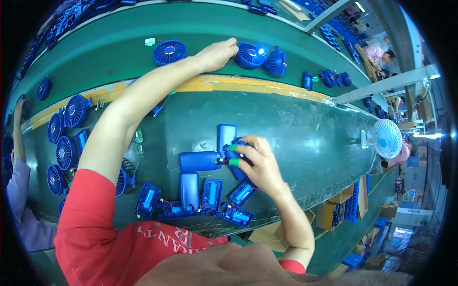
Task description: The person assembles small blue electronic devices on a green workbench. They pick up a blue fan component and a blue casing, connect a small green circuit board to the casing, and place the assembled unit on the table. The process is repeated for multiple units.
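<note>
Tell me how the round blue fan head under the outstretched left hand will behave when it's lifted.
The round blue plastic fan head looks like thin moulded grille, so probably light and stiff. Being round, it may roll if set on edge. The left hand touches only its rim, so it could tip.

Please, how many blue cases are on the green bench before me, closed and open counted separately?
Closed blue cases lying on the bench: 3
Open blue cases with a cell showing: 4
Blue case held in the right hand: 1
Total: 8
</note>
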Tool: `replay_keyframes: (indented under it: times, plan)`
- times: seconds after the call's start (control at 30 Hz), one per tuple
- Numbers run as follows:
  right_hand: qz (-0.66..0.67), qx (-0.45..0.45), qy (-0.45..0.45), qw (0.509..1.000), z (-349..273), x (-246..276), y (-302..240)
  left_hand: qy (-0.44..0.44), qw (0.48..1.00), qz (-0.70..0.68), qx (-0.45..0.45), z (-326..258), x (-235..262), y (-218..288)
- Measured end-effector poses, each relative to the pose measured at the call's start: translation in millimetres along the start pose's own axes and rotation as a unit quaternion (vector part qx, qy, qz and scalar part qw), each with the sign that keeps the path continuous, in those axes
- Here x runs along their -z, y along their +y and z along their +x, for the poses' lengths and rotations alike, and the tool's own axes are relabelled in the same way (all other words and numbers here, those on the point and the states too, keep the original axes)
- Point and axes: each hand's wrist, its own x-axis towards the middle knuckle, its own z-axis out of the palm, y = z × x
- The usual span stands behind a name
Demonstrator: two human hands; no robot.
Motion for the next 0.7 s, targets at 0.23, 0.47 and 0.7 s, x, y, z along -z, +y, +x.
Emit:
replay_keyframes:
  times: [0.23,0.47,0.7]
  plan:
    - [0.081,-0.038,0.07,0.994,-11,-4,13,0.0,0.999,-0.003,0.055,12,-18,-8]
    - [0.344,-0.18,0.207,0.898,-15,56,52,-0.072,0.994,-0.013,0.083,24,-9,11]
    - [-0.119,-0.173,0.177,0.961,-6,40,80,-0.122,0.958,-0.202,0.163,-4,29,43]
